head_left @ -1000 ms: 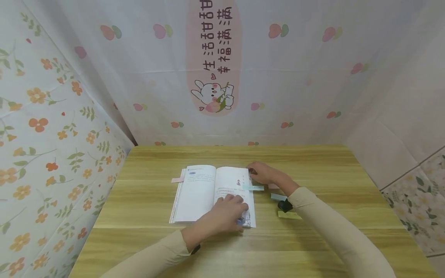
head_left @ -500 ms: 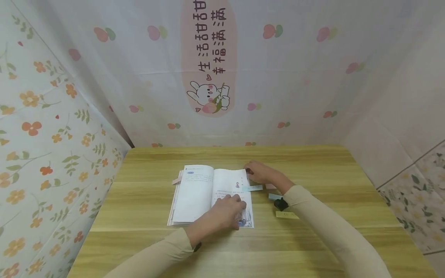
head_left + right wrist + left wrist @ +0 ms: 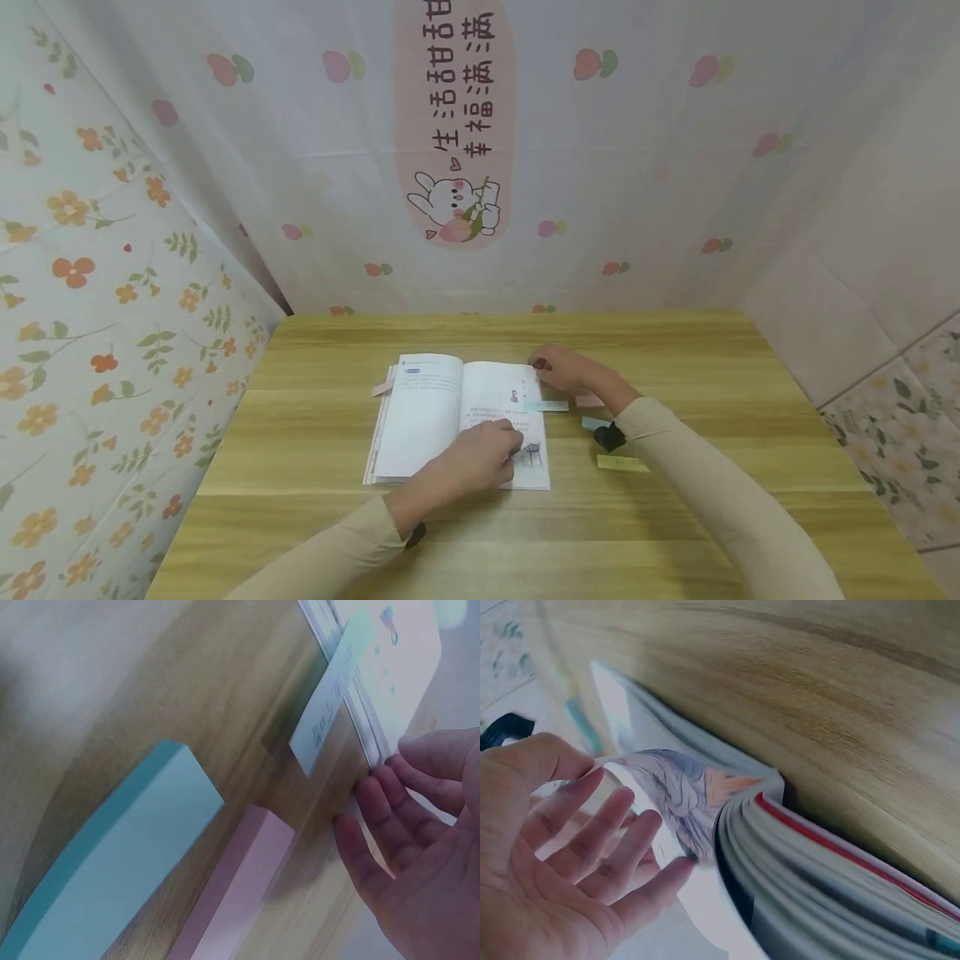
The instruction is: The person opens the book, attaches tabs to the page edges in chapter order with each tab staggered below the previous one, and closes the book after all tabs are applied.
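Note:
An open book (image 3: 420, 425) lies on the wooden table, both pages facing up. Over the lower part of its right page is my left hand (image 3: 476, 456). In the left wrist view its thumb and index finger pinch the edge of a curled page (image 3: 679, 791) bearing a coloured picture. My right hand (image 3: 570, 371) is at the book's upper right corner; the right wrist view shows thumb and fingertips pinching the page edge there. A light blue sticky tab (image 3: 553, 406) with handwriting juts from the right side, and a pink tab (image 3: 382, 389) from the left.
Right of the book lie a pink sticky-note pad (image 3: 588, 401), a blue pad (image 3: 127, 851) and a yellow strip (image 3: 621, 463), partly under my right forearm. A patterned curtain (image 3: 337, 250) hangs behind the table's back edge.
My left hand has shifted slightly left, lifting the lower corner of the right page; a different drawing now shows there instead of the bluish picture. My right hand stays at the upper corner.

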`<state>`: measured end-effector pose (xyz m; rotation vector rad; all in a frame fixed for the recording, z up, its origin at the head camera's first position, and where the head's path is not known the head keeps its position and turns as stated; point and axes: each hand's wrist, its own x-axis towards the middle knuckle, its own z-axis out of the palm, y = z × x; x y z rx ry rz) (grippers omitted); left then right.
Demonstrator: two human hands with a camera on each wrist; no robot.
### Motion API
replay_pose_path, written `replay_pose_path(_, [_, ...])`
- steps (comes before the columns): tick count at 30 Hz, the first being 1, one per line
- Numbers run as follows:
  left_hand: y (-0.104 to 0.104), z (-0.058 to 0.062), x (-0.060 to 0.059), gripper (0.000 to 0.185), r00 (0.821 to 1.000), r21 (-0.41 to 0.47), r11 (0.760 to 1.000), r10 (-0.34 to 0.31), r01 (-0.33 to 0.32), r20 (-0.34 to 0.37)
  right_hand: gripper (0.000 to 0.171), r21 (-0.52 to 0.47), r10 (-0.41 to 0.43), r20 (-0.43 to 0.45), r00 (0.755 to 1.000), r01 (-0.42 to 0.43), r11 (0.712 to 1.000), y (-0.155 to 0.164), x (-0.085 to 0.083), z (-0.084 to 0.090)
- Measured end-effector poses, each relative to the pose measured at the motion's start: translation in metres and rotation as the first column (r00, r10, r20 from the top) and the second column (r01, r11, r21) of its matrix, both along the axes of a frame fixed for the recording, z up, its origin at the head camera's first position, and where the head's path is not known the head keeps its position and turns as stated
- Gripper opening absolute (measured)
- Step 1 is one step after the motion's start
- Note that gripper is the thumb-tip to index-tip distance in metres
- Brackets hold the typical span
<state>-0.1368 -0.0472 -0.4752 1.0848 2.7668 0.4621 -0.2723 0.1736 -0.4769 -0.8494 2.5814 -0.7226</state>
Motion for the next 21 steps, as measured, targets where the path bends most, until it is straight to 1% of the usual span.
replay_pose_path(2, [-0.008,0.005,0.001,0.009,0.998,0.079,0.995,0.051,-0.054,0.032,0.03,-0.021,-0.017,0.035,0.999,0.017,1.0,0.004,-0.002,0.0])
replay_pose_path(4, [-0.02,0.013,0.003,0.013,0.99,0.162,0.979,0.112,-0.124,0.081,0.03,-0.045,-0.022,0.061,0.998,0.025,0.999,0.008,-0.005,-0.001])
replay_pose_path(7, [-0.045,0.022,0.01,0.017,0.972,0.27,0.936,0.196,-0.225,0.13,0.028,-0.073,-0.027,0.074,0.997,0.033,0.997,0.011,-0.008,-0.005])
replay_pose_path(10, [-0.071,0.027,0.019,0.019,0.952,0.349,0.886,0.269,-0.305,0.148,0.027,-0.082,-0.039,0.044,0.998,0.042,0.996,0.011,-0.007,-0.01])
replay_pose_path(13, [-0.096,0.028,0.027,0.022,0.926,0.374,0.847,0.348,-0.377,0.146,0.029,-0.057,-0.028,-0.03,0.999,0.027,0.998,0.006,-0.005,-0.013])
replay_pose_path(16, [-0.115,0.027,0.036,0.024,0.892,0.351,0.82,0.422,-0.452,0.162,0.038,-0.011,0.002,-0.121,0.993,-0.003,1.0,-0.001,0.001,-0.016])
replay_pose_path(18, [-0.124,0.025,0.041,0.022,0.866,0.328,0.801,0.461,-0.501,0.194,0.047,0.025,0.01,-0.171,0.985,-0.006,1.0,-0.006,0.006,-0.019])
replay_pose_path(21, [-0.133,0.022,0.049,0.02,0.833,0.311,0.775,0.488,-0.551,0.259,0.061,0.068,0.002,-0.181,0.984,0.01,0.998,-0.015,0.015,-0.021])
